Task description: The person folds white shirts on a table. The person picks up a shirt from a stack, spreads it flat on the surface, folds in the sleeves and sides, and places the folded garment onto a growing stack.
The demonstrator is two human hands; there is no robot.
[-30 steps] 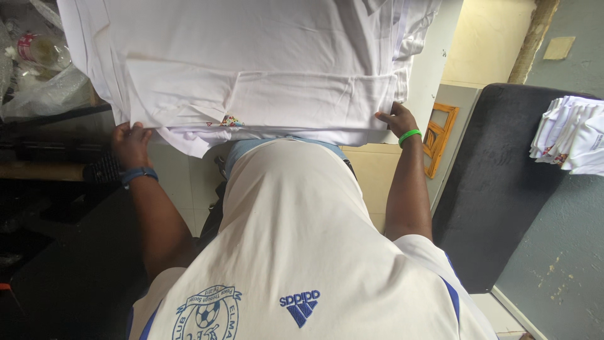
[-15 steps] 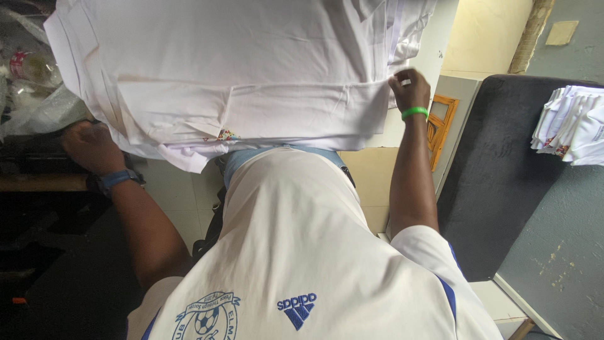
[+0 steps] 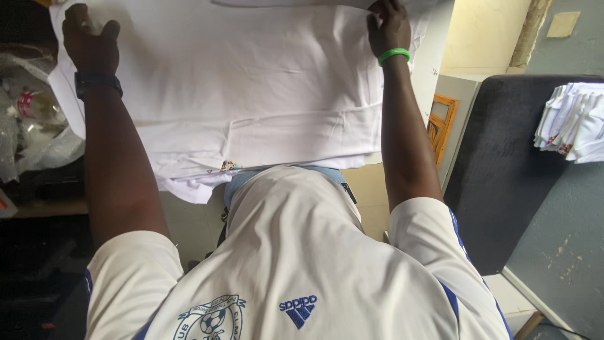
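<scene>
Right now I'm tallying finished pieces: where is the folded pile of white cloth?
In the head view the folded pile of white cloth sits at the right edge, on the dark padded surface, apart from the white garment both hands press.

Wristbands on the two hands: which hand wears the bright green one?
The right hand wears the thin bright green wristband; the left hand wears a dark, wider band instead.

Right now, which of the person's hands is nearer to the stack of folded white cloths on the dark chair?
Right. The right hand grips the white garment's far right edge, on the side toward the stack of folded white cloths. The left hand holds the garment's opposite edge, farther away.
</scene>
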